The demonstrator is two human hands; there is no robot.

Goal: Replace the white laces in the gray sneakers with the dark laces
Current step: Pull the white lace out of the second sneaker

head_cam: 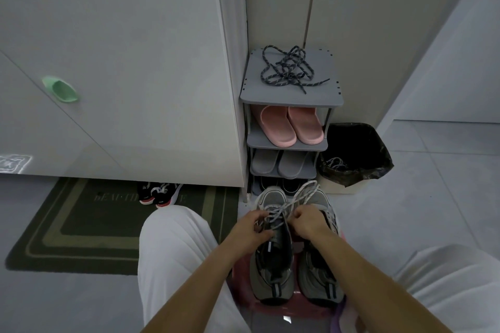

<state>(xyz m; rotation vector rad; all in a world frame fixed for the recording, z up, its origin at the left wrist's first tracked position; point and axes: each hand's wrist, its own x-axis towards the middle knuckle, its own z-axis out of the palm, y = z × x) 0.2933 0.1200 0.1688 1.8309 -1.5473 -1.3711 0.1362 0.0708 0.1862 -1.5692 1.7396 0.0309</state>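
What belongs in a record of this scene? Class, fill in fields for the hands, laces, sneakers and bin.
left hand: pinches white lace
right hand: pinches the same lace
gray sneakers: side by side, toes toward shoe rack
dark laces: loose tangle on rack top
bin: holds pale lace

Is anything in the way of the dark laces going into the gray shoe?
Yes. The white lace still runs through the gray sneaker's eyelets, pinched by the left hand and right hand. The dark laces lie uncovered on top of the shoe rack.
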